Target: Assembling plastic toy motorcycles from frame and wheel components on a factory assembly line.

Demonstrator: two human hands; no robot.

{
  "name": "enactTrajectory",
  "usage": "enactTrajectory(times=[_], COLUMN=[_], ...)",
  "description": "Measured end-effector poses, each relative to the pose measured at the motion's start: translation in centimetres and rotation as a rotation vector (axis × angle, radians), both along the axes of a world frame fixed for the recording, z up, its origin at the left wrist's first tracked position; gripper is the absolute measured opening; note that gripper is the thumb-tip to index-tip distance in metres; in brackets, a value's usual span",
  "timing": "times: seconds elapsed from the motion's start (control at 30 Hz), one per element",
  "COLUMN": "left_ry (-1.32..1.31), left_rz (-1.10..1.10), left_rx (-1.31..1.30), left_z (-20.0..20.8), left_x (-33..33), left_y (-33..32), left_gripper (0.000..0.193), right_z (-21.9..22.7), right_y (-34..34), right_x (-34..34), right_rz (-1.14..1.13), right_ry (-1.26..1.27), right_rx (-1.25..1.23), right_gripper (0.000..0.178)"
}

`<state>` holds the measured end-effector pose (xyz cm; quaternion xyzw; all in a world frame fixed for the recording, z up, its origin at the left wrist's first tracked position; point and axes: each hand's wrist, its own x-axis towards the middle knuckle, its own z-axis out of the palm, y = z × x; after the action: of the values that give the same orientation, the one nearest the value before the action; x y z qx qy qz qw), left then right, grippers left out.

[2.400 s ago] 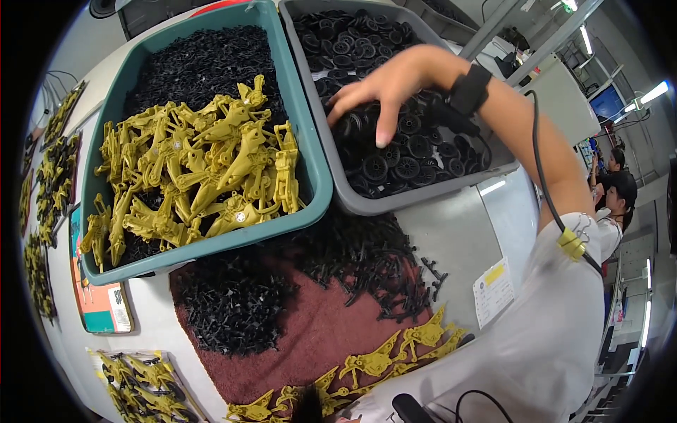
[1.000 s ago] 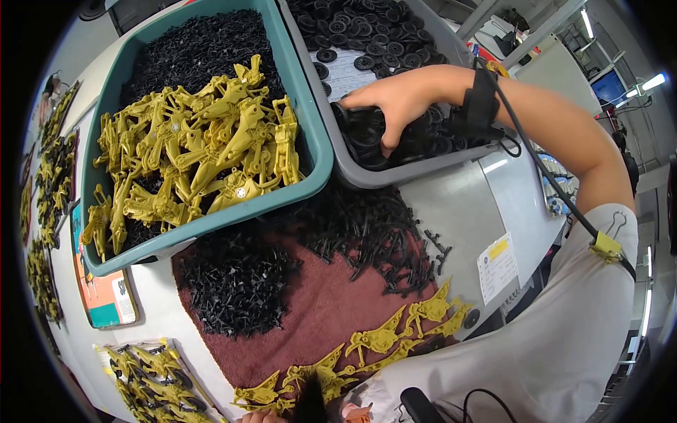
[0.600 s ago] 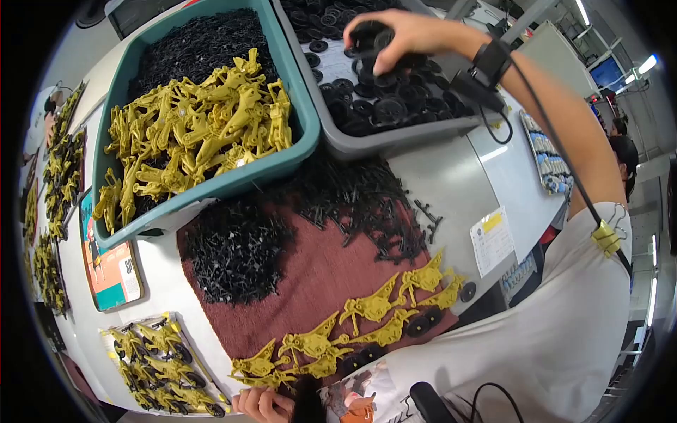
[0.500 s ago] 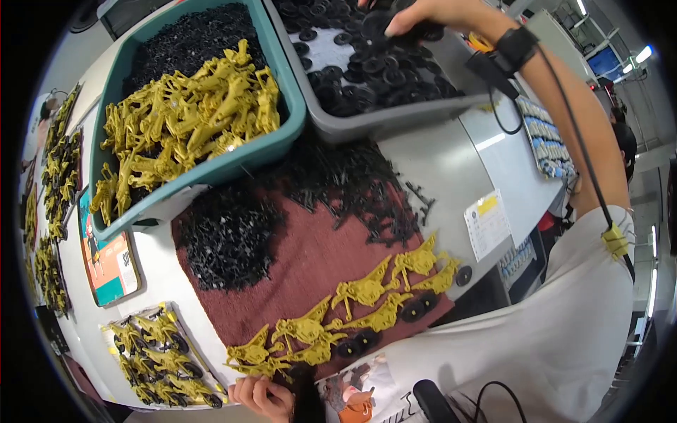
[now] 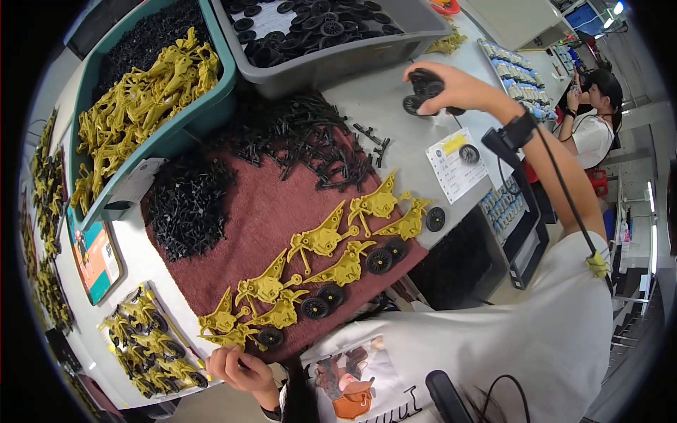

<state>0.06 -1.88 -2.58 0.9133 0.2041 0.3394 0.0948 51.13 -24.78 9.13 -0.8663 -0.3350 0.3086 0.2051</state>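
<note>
My right hand [image 5: 457, 89] is closed around a handful of black plastic wheels [image 5: 422, 92], held just above the grey table in front of the grey bin [image 5: 331, 62] of black wheels. My left hand [image 5: 238, 366] rests at the near edge of the dark red mat [image 5: 240, 225], fingers curled against a yellow toy frame [image 5: 226, 324]. Several yellow frames [image 5: 331, 247] lie in a row on the mat, some with black wheels fitted. Piles of small black parts [image 5: 185, 204] sit further back on the mat.
A teal bin [image 5: 211, 120] holds yellow frames and black parts. More finished yellow pieces [image 5: 148, 349] lie at the near left. A white paper slip [image 5: 455, 162] and one loose wheel [image 5: 435, 219] lie at the right. Another person [image 5: 592, 113] stands far right.
My right hand has come out of the grey bin with wheels and moved toward me over the table. My view has shifted down, showing the mat and my left hand.
</note>
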Motion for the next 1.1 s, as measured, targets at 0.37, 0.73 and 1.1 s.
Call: enactTrajectory(times=[0.37, 0.73, 1.1], left_ry=[0.035, -0.053, -0.048], left_rz=[0.060, 0.071, -0.040], left_rx=[-0.028, -0.079, 0.000], left_z=[0.4, -0.7, -0.8], left_x=[0.4, 0.0, 0.8], left_y=[-0.3, 0.1, 0.4], left_gripper=[0.013, 0.016, 0.018], right_z=[-2.9, 2.4, -9.1], right_y=[-0.2, -6.0, -20.4], right_x=[1.9, -4.7, -21.7], right_rz=[0.287, 0.196, -0.344], right_ry=[-0.560, -0.668, 0.449], right_rx=[0.087, 0.093, 0.093], right_gripper=[0.074, 0.036, 0.015])
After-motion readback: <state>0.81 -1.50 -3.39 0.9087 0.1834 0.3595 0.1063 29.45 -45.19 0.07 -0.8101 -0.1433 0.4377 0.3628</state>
